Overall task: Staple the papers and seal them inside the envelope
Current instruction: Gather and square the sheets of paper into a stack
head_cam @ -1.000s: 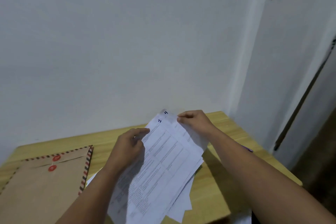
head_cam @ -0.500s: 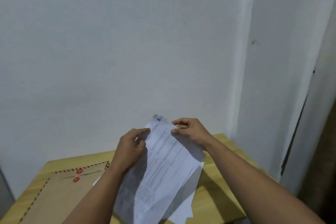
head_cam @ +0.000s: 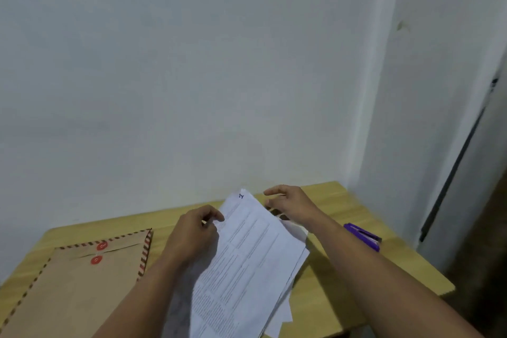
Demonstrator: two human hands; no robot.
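Observation:
A stack of printed white papers [head_cam: 247,261] lies tilted over the middle of the wooden table [head_cam: 343,200]. My left hand [head_cam: 192,236] pinches the stack's upper left edge. My right hand [head_cam: 290,204] hovers just right of the stack's top corner, fingers spread, holding nothing. A brown envelope [head_cam: 71,282] with a striped border and two red string buttons lies flat at the left. A purple stapler [head_cam: 362,236] rests on the table to the right, past my right forearm.
A white wall rises directly behind the table, with a corner at the right. The table's right edge drops off near a dark door gap [head_cam: 450,178]. Bare wood shows between the papers and the stapler.
My right hand has let go of the papers' top corner and opened, shifting slightly right. The sheets are squared into one stack. The camera tilted, bringing the stapler into view.

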